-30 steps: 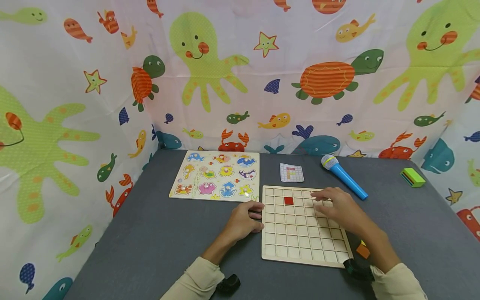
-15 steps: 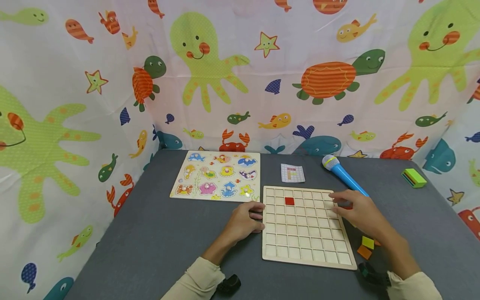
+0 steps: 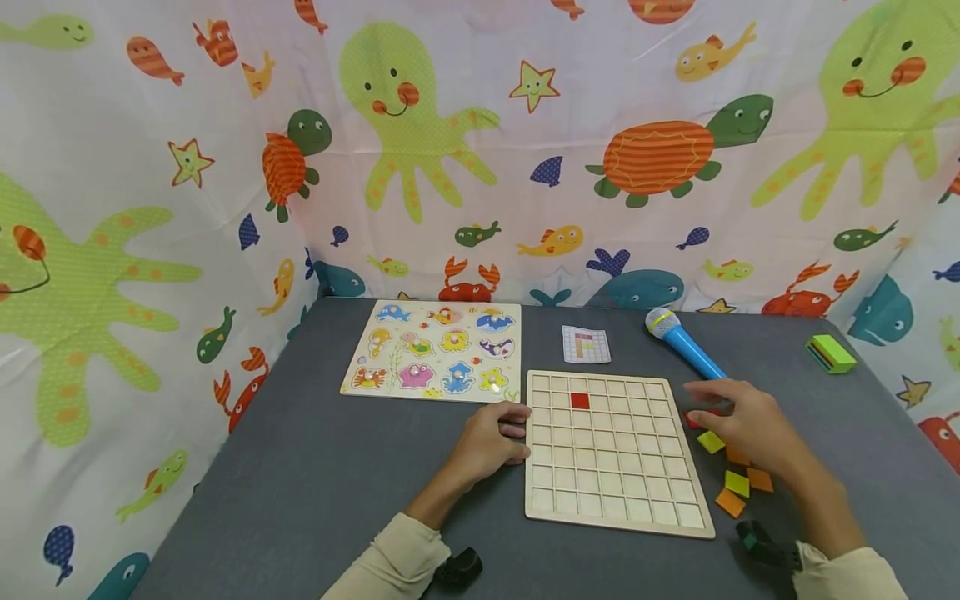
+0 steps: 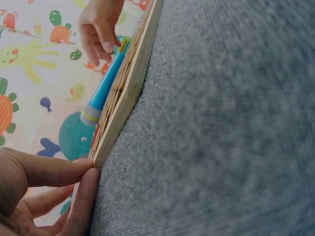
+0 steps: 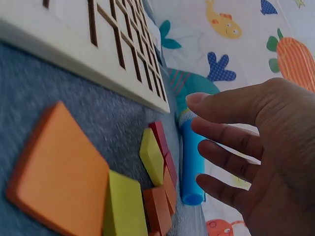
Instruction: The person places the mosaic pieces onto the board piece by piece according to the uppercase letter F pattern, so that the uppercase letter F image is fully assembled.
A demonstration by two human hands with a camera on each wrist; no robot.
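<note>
A pale wooden grid board lies on the grey table with one red square tile in its upper part. At its left edge my left hand touches the wood with thumb and fingertips, spaced along the side. My right hand hovers right of the board, fingers slightly bent and parted, holding nothing in the right wrist view. Below and beside it lie loose red tiles, yellow tiles and orange tiles. The hand partly covers some of them in the head view.
Behind the right hand lies a blue toy microphone. A printed pattern card sits behind the board, and a sea-animal puzzle at back left. A green layered block is at far right. A printed curtain borders the table.
My right hand has moved right from over the board to above the loose tiles, which now show more. My left hand has stayed at the board's edge.
</note>
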